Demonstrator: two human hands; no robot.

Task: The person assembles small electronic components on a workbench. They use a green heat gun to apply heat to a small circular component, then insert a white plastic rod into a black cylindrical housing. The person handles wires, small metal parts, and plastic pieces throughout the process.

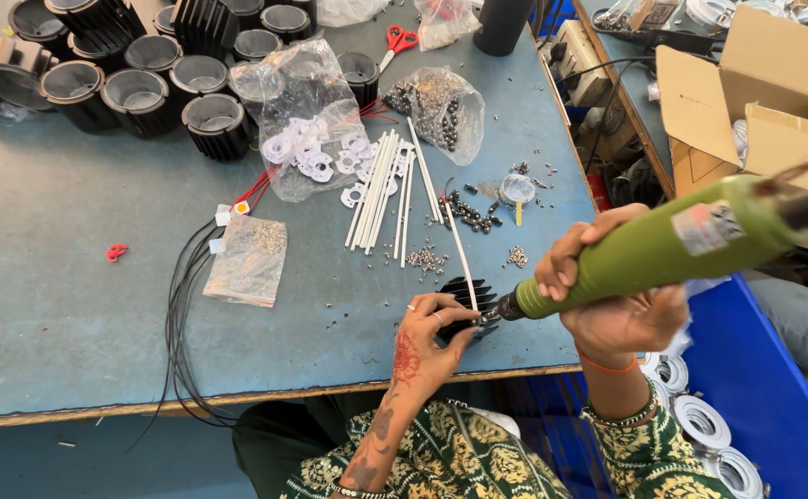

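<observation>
Two hands are engaged at the bench's near edge. The black finned heat sink (470, 305), judged rigid, light and sharp-edged, is pinned at its rim by the left hand (427, 337), fingers spread narrowly. At its three o'clock, the green electric screwdriver (644, 249) is gripped fully by the right hand (607, 296), its tip touching the sink.

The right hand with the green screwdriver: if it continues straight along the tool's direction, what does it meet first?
The right hand points the green screwdriver down-left. Its tip already seems to touch the black finned part that the left hand steadies, though depth is unclear.
</observation>
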